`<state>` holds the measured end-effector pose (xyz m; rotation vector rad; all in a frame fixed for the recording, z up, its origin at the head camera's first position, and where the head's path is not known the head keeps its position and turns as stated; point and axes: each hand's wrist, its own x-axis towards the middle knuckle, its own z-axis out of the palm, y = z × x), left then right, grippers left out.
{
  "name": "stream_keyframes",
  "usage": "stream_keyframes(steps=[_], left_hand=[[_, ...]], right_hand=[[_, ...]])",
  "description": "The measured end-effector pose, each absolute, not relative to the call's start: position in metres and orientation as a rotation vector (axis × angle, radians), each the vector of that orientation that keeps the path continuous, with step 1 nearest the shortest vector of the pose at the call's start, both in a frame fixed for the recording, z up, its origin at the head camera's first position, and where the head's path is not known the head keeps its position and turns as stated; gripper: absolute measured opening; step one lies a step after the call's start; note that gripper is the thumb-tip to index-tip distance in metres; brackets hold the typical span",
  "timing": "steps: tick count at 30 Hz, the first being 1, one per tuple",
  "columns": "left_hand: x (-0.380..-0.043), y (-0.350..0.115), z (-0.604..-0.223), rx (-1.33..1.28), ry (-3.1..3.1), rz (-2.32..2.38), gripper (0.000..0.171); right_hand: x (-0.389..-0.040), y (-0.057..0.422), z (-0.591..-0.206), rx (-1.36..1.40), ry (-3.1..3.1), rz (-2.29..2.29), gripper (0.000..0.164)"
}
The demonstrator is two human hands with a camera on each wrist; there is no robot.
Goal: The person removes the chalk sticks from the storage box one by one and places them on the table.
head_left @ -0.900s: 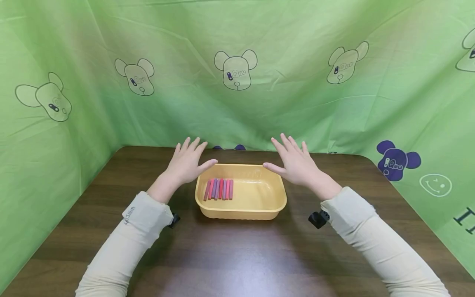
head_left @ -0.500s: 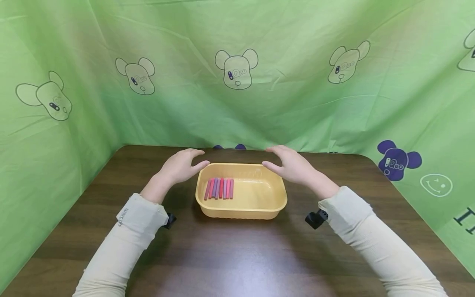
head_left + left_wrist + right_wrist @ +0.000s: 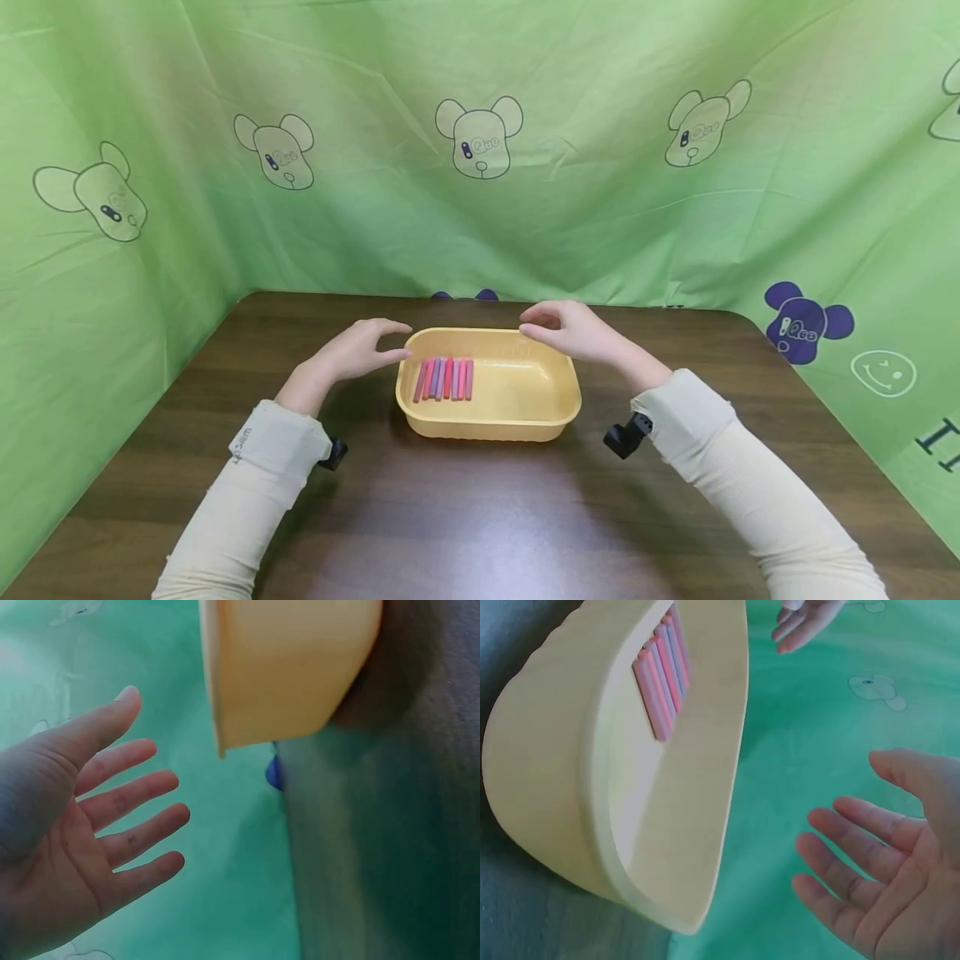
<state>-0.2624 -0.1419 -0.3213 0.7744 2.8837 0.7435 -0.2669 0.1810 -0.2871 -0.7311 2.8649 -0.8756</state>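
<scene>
A yellow plastic basin (image 3: 525,396) stands on the table, and in its left half several thin pink, red and purple sticks (image 3: 444,380) lie side by side in a row. My left hand (image 3: 347,352) hovers by the basin's left back corner, thumb apart from the fingers, holding nothing. In the left wrist view its fingers (image 3: 139,840) are spread and the basin's outer wall (image 3: 289,690) is beside them. Over the back right rim hangs my right hand (image 3: 579,332), also holding nothing. Its loosely bent fingers (image 3: 847,855) show apart from the basin (image 3: 547,765) in the right wrist view.
The dark wooden table (image 3: 480,525) reaches back to a green cloth (image 3: 480,233) printed with mouse-like heads, which hangs behind and at both sides. A black wrist camera (image 3: 628,435) sits at the right cuff, another (image 3: 333,454) at the left.
Both hands have lowered from raised, spread fingers. The left has moved left and nearer the viewer; the right has shifted slightly left, its fingers more bent. The basin and sticks have stayed in place.
</scene>
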Motion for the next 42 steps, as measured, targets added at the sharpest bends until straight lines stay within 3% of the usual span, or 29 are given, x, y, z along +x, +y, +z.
stream_keyframes(steps=[24, 42], left_hand=[[-0.262, -0.145, -0.341, 0.745, 2.798, 0.725, 0.044], [-0.261, -0.143, -0.336, 0.682, 2.783, 0.694, 0.045]], right_hand=[[-0.305, 0.165, -0.304, -0.436, 2.337, -1.208, 0.045], [-0.326, 0.149, -0.326, -0.395, 2.134, -1.191, 0.045]])
